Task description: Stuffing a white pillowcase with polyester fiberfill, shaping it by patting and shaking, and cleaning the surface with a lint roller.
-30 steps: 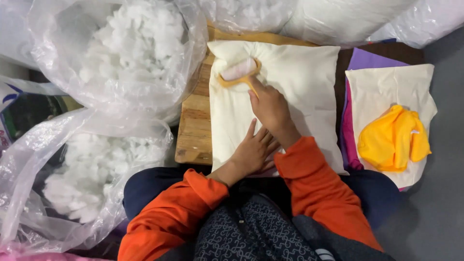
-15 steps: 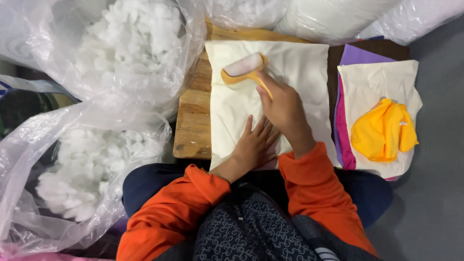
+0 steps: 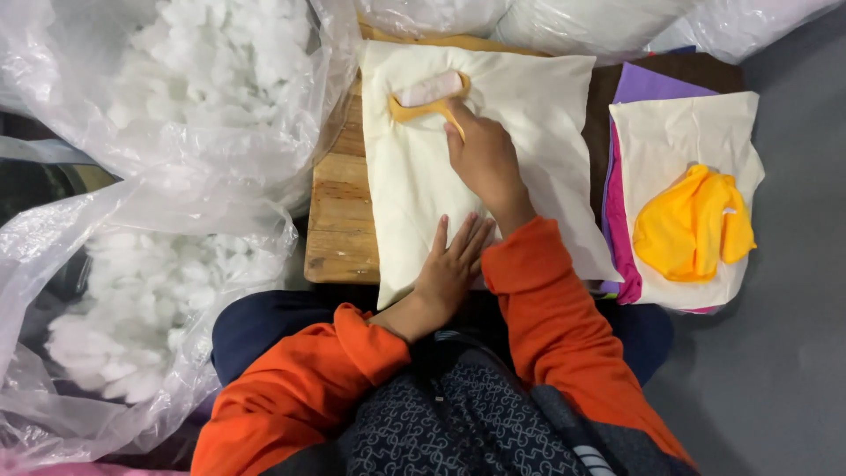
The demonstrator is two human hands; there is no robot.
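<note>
Roller (image 3: 430,91) moved farther (beyond fingers (image 3: 457,134)).

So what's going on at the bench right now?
A person in orange sleeves is working on a cream pillow lying on a wooden bench. The right hand grips a yellow-handled lint roller pressed on the pillow's far left corner, while the left hand lies flat on its near edge. Clear bags of white stuffing sit to the left, folded fabric with a yellow cloth to the right.

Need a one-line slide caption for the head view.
Right hand runs an orange-handled lint roller over a cream stuffed cushion while the left hand presses its near edge.
</note>
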